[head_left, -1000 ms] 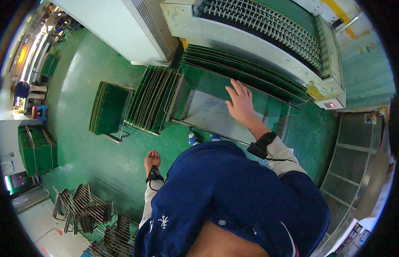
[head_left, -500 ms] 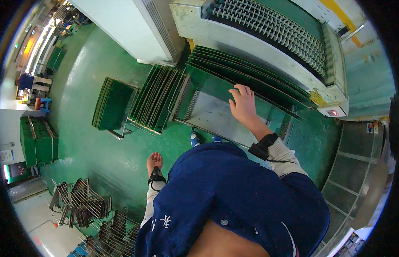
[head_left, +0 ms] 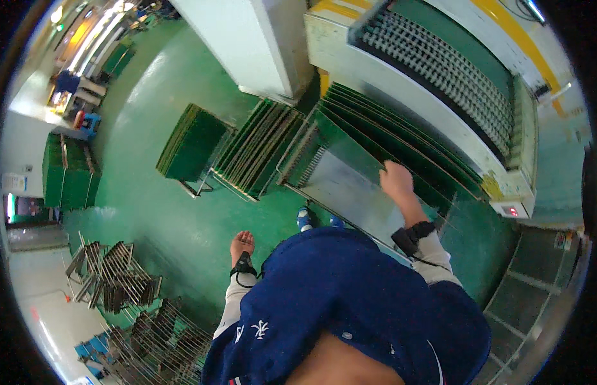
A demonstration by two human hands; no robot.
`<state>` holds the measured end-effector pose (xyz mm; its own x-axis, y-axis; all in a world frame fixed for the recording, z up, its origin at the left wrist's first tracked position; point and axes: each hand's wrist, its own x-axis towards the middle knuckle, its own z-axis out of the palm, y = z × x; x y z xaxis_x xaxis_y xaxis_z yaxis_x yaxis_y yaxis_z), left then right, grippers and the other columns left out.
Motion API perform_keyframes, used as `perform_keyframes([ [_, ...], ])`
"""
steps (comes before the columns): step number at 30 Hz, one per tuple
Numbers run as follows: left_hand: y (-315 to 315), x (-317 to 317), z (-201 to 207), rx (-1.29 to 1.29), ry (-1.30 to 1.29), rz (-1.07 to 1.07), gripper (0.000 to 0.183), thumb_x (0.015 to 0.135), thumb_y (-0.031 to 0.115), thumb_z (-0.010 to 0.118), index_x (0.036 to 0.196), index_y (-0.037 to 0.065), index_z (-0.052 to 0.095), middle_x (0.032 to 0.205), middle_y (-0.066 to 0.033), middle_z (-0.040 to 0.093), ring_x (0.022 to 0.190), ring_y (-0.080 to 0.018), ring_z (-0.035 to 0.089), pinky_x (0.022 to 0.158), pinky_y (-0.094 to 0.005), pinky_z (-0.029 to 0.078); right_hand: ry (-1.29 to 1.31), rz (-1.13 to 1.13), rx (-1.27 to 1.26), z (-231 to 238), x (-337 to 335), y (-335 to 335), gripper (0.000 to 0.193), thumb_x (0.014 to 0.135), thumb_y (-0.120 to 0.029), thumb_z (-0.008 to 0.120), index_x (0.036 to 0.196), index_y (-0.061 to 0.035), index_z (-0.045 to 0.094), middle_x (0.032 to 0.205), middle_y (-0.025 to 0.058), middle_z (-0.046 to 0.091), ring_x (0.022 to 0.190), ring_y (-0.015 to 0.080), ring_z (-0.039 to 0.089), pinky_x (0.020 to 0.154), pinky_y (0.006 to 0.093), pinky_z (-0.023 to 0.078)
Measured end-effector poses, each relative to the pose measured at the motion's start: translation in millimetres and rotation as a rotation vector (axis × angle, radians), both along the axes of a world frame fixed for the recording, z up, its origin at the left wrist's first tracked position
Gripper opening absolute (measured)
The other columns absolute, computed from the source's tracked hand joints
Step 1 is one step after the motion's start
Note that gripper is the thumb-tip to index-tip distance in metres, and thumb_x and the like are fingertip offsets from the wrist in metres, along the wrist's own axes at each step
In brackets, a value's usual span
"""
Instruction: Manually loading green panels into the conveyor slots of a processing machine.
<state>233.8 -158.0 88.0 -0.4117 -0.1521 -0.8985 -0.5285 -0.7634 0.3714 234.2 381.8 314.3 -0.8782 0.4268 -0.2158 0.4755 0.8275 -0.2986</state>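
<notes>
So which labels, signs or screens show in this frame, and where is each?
Small control panel: pale box with a red light, at the machine's right end, right of the right hand.
Wall notice: small pale rectangle, far left.
Sticker: small and multicoloured, far right; details too small to tell.

The green panels (head_left: 401,138) stand on edge in a metal rack cart (head_left: 349,192), one behind the other, all leaning the same way. They are thin, flat and rectangular, with pale edges. The right hand (head_left: 396,181) grips the top edge of one panel near the front. In front of them lies the bare grey floor of the cart.
</notes>
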Motion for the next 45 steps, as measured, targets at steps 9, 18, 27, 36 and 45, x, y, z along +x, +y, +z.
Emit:
perform_keyframes([
  [9,-9,11,-15,0.078,0.176,0.009,0.016,0.089,0.015,0.044,0.096,0.002,0.05,0.084,-0.0075,0.057,0.074,-0.0219,0.053,0.065,-0.0305,0.044,-0.089,0.041,0.113,-4,0,37,0.024,0.075,-0.023,0.062,0.09,-0.0039,0.061,0.089,0.0177,0.062,0.087,0.0345,0.059,0.073,0.044,0.047],
  [18,7,3,-20,-0.008,0.072,-0.065,0.03,0.09,0.014,0.041,0.117,0.001,0.044,0.105,-0.0122,0.056,0.085,-0.0257,0.055,0.072,-0.0358,0.047,-0.119,-0.022,0.073,0,-3,40,0.039,0.073,-0.021,0.065,0.107,-0.0012,0.059,0.102,0.0197,0.06,0.097,0.0334,0.057,0.083,0.0407,0.045],
  [27,3,14,-34,0.017,0.127,-0.078,0.03,0.09,0.014,0.042,0.116,-0.001,0.044,0.11,-0.0149,0.054,0.09,-0.025,0.055,0.071,-0.0336,0.048,-0.069,0.068,0.108,-8,17,24,0.028,0.072,-0.021,0.064,0.091,-0.0008,0.061,0.09,0.0197,0.061,0.087,0.0346,0.058,0.075,0.0423,0.046],
  [36,15,6,-5,-0.007,0.098,-0.095,0.028,0.09,0.015,0.043,0.112,-0.001,0.045,0.108,-0.0151,0.054,0.091,-0.0267,0.055,0.072,-0.0341,0.047,0.168,0.064,0.129,75,33,56,0.031,0.066,-0.022,0.065,0.087,0.0009,0.062,0.085,0.0226,0.06,0.084,0.038,0.057,0.072,0.0449,0.044],
  [45,16,-1,-36,0.128,0.045,-0.154,0.02,0.088,0.016,0.045,0.104,0.005,0.049,0.099,-0.0077,0.057,0.085,-0.0234,0.053,0.071,-0.0339,0.046,0.358,-0.104,-0.071,169,81,119,0.041,0.067,-0.025,0.067,0.096,0.0024,0.061,0.088,0.0197,0.063,0.082,0.0322,0.06,0.072,0.0396,0.045],
])
